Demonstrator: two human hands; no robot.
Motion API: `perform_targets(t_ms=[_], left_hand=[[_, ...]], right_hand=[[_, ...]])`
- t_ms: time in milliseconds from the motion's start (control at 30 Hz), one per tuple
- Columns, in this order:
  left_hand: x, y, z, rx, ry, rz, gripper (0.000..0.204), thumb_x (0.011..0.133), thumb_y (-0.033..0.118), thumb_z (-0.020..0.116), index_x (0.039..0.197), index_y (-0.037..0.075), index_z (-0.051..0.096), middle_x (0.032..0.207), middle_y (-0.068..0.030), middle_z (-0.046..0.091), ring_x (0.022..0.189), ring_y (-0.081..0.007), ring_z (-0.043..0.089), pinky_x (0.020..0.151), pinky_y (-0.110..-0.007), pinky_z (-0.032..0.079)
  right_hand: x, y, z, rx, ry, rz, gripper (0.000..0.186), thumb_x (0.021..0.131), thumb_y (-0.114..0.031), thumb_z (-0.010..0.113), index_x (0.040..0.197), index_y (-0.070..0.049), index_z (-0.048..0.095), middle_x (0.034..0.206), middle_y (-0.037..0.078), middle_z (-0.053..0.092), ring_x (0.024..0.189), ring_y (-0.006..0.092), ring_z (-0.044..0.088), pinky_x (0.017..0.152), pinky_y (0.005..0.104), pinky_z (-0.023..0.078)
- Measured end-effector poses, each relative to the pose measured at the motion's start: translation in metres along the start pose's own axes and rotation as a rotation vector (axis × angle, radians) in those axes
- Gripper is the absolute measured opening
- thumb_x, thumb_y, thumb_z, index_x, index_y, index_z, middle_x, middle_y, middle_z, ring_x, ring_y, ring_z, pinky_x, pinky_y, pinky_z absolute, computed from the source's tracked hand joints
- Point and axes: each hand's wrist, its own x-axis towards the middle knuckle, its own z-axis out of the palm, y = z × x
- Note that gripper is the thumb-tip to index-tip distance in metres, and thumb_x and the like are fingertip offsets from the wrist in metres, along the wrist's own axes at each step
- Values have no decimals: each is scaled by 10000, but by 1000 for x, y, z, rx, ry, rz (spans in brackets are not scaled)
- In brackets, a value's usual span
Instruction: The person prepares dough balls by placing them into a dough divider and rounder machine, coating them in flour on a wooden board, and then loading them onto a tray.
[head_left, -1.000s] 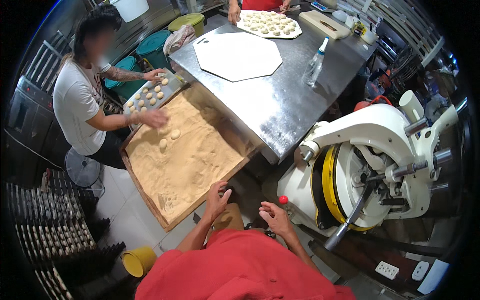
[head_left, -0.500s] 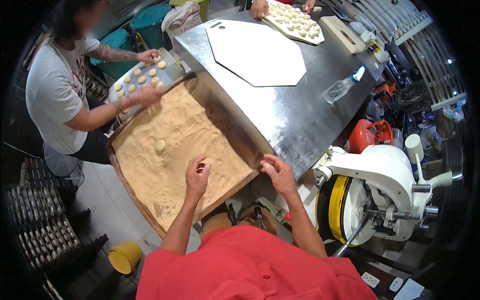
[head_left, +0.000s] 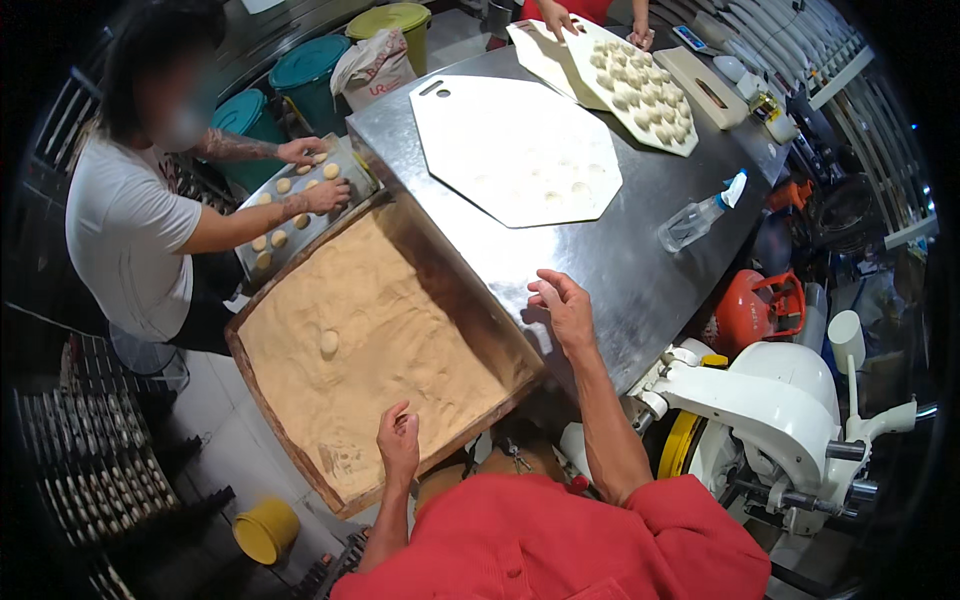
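Over the near side of a wooden box filled with tan crumbs, my left hand is held with loosely bent fingers and nothing in it. My right hand hovers over the near edge of the metal table, its fingers curled but apart, and also holds nothing. One round dough piece lies on the crumbs. Beyond my right hand lies a white eight-sided board with a slot handle and shallow round hollows.
At left a co-worker handles dough rounds on a metal tray. Across the table another person's hands tilt a board of dough balls. A spray bottle, a white machine and a yellow bucket stand around.
My right hand has moved from the box corner up over the table. The co-worker's nearer hand went from the box to the tray. Across the table, the dough-ball board was tilted, showing another board.
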Motion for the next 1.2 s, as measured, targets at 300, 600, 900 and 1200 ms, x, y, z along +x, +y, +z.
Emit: perform_targets(t_ms=[300, 600, 900, 1200], left_hand=[[40, 15, 53, -43, 21, -118, 340, 977, 62, 614, 1304, -8, 559, 976, -37, 599, 869, -86, 561, 762, -229, 476], [58, 46, 97, 50, -61, 16, 315, 986, 70, 603, 1293, 5, 573, 957, -12, 589, 845, -84, 535, 770, -246, 461], [124, 89, 158, 356, -85, 558, 314, 897, -9, 658, 1209, 1, 620, 1112, -155, 642, 996, -288, 624, 909, -380, 501], [227, 142, 308, 513, -260, 920, 445, 775, 206, 814, 1171, 96, 643, 1137, -86, 663, 1002, -297, 605, 885, -419, 420]], right_hand=[[60, 13, -95, -79, 411, -173, 354, 937, -228, 678, 1160, 43, 641, 938, 82, 695, 821, 151, 643, 739, 292, 532], [158, -60, -254, -663, 948, -573, 994, 651, -345, 927, 1411, 75, 442, 1410, 238, 500, 1300, 370, 505, 1105, 410, 406], [174, -34, -209, -435, 1178, -412, 646, 755, -309, 859, 1251, 4, 588, 1117, 198, 665, 1076, 306, 646, 950, 389, 501], [411, -86, -171, -964, 465, -520, 446, 891, -250, 679, 1266, -15, 618, 1109, 241, 702, 1050, 393, 676, 917, 451, 529]])
